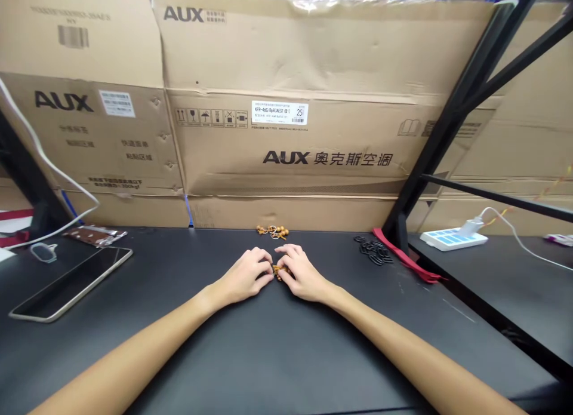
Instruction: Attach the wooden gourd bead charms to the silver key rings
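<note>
On the black tabletop in front of me, a small bunch of amber-brown beads (280, 274) lies between my two hands, partly hidden by fingers. My left hand (247, 276) has its fingers bent inward, thumb and fingertips closed at the bunch's left side. From the right, my right hand (303, 273) curls over the same beads, thumb and fingers gripping them. Just beyond the hands, near the cardboard, rests another bunch of yellow-brown beads (281, 231) with a whitish loop of cord.
Behind the table (277, 355) stand large cardboard boxes (290, 62). A phone (71, 283) and a brown packet (95, 236) lie left. Right are black rings (375, 251), a red strap (405, 257), a black metal frame (447, 128) and a white power strip (452, 239).
</note>
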